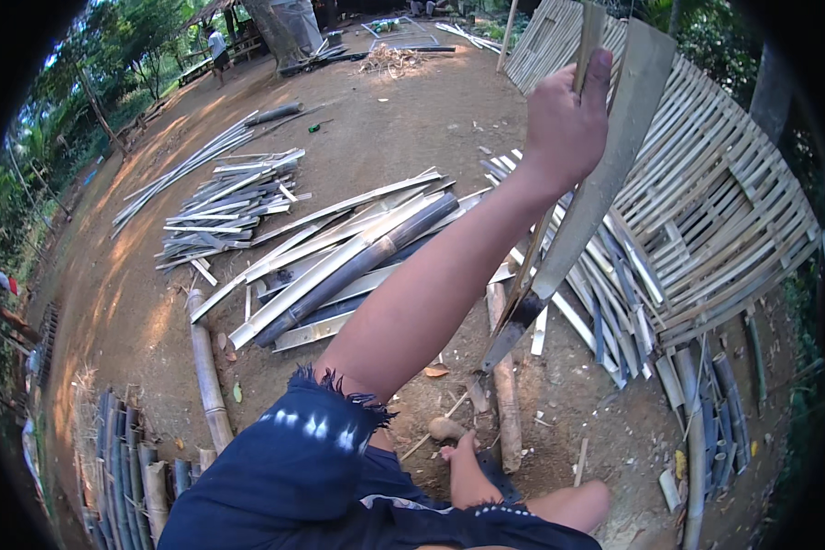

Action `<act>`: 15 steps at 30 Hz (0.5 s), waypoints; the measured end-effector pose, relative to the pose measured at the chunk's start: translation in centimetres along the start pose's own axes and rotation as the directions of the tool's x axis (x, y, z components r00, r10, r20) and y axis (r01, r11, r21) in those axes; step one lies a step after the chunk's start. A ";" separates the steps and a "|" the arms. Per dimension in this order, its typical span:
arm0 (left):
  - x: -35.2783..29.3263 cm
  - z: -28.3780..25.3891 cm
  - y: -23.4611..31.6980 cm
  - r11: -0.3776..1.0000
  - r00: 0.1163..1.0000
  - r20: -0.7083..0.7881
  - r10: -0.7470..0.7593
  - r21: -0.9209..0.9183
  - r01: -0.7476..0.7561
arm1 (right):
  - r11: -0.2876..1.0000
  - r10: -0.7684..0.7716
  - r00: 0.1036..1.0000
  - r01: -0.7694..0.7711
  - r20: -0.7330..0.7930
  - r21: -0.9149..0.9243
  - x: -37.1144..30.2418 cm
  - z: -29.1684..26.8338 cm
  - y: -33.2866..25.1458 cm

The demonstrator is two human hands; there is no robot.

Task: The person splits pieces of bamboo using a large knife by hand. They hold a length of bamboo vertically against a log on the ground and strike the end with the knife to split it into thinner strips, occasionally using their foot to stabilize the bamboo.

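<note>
My left hand (568,128) is raised at the upper right, its arm stretched across the middle. The fingers are closed round one side of a split bamboo length (605,170), with the thumb up along it. Its two sides stand apart at the top and come together below, near a dark patch. Low in the middle, my right hand (462,456) is curled at a rounded brown wooden handle (446,429). What joins this handle is hard to make out. A bamboo pole (504,385) lies on the ground just beyond it.
Split bamboo pieces (367,247) lie in a heap ahead, with a pile of strips (234,206) to their left. A slatted bamboo panel (706,183) leans at the right. Cut poles (124,458) stand at the lower left. Far off, a person (218,50) stands near trees.
</note>
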State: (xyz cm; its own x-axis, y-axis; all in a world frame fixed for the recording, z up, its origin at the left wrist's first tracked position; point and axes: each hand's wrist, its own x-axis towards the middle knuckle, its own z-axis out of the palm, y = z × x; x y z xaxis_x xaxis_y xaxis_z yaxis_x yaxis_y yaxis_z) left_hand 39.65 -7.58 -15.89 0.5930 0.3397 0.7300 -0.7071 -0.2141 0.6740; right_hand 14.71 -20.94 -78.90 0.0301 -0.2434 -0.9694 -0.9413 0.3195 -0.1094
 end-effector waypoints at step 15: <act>1.6 -3.9 -1.4 0.994 0.998 -0.060 -0.014 0.105 0.020 | 0.846 -0.161 0.987 0.129 0.017 0.517 -3.2 -1.9 -4.2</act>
State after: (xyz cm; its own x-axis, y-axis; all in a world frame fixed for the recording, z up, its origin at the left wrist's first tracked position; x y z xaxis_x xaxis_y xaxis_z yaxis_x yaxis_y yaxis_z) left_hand 40.05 -3.17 -16.10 0.5782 0.3973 0.7126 -0.6509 -0.3020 0.6965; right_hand 17.91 -23.26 -74.93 0.1867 -0.2760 -0.9429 -0.6185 0.7126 -0.3311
